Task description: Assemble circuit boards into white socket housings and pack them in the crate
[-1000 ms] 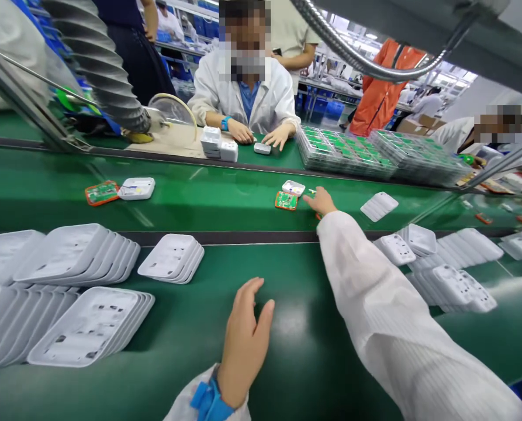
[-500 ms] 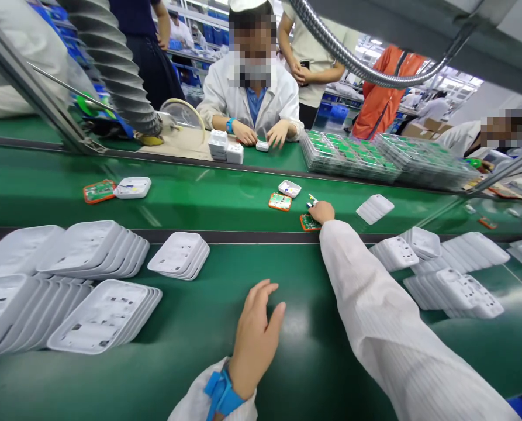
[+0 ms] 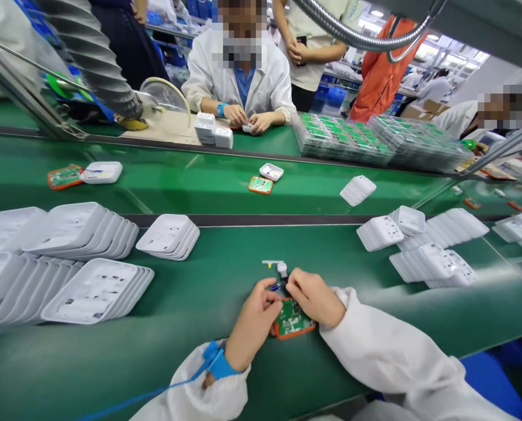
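A green circuit board in an orange frame [image 3: 294, 318] is held just above the near green bench, between my two hands. My left hand [image 3: 256, 313] grips its left edge, fingers curled, a blue strap round the wrist. My right hand [image 3: 315, 295] is closed at the board's upper right, its fingertips pinched near dark wires. A small white part [image 3: 282, 269] with a thin pale strip sticks out beyond the fingertips and seems joined to the board by the wires. Exactly what the right fingertips pinch is hidden.
Stacked white plastic covers stand on the left [image 3: 98, 289] and on the right [image 3: 436, 260]. On the green belt [image 3: 208, 199] lie another orange-framed board [image 3: 261, 185] and a white shell [image 3: 272, 171]. Opposite, a co-worker in a white coat handles a small part beside clear trays [image 3: 344, 140].
My right hand has brought the orange-framed board from the belt to the near bench. My left hand, open before, has closed on the board. The view has shifted slightly.
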Motion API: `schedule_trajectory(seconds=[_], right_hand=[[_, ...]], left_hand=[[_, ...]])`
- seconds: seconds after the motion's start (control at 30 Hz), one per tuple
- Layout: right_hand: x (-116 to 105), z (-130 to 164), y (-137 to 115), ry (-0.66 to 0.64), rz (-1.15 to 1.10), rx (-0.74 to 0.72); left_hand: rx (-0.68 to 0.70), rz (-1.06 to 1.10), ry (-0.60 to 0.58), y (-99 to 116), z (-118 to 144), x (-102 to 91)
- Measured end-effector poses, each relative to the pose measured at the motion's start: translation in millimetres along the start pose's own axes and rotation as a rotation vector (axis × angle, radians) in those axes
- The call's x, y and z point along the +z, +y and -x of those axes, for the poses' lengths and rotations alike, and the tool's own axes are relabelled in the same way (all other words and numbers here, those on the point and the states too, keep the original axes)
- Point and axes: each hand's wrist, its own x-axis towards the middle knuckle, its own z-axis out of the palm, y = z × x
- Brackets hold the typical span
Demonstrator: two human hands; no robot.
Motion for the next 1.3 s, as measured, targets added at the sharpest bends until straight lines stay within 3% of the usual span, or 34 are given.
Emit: schedule_trajectory(seconds=[0.13,0.27,0.37,0.43,0.57,0.67,0.83,1.03,1.17,1.3], right_hand=[[-6.6,6.4,-0.7,0.016,0.073,-0.108],[-1.2,-14.6,-8.8,-0.026,0.164,-0.149],[12.0,-23.7,-21.2,-0.058,0.276,-0.054],[17.8,-25.3,-26.0,-0.047,0.313,-0.015],[18.8,-20.8,-19.1,-0.032,0.25,-0.101],[14.3,-11.0,-6.0,-0.012,0.046,-0.188],[3.1,7.9,3.4,0.033,-0.254,-0.36],[-0.5,12.4,-4.0,-0.023,-0.197,-0.381],[1.2,9.2,-6.3,-0.063,-0.002,-0.395],[-1.1,8.9,-8.3,-0.102,0.047,-0.4]], left_hand=[[0.088,-0.386,0.119,-19.0,35.3,-16.7],[0.219,-1.03,0.467,-11.1,64.5,-34.6],[0.18,-1.414,0.594,-1.2,61.5,-31.4],[0.155,-1.506,0.608,1.7,48.7,-21.8],[0.228,-1.504,0.621,-0.3,20.0,-0.4],[0.363,-1.43,0.562,-5.9,10.0,8.2],[0.569,-0.989,0.531,-16.5,11.1,10.0],[0.397,-0.529,0.435,-9.5,19.4,4.2],[0.342,-0.503,0.413,-4.6,22.4,1.8],[0.358,-0.537,0.408,-2.5,22.9,3.1]])
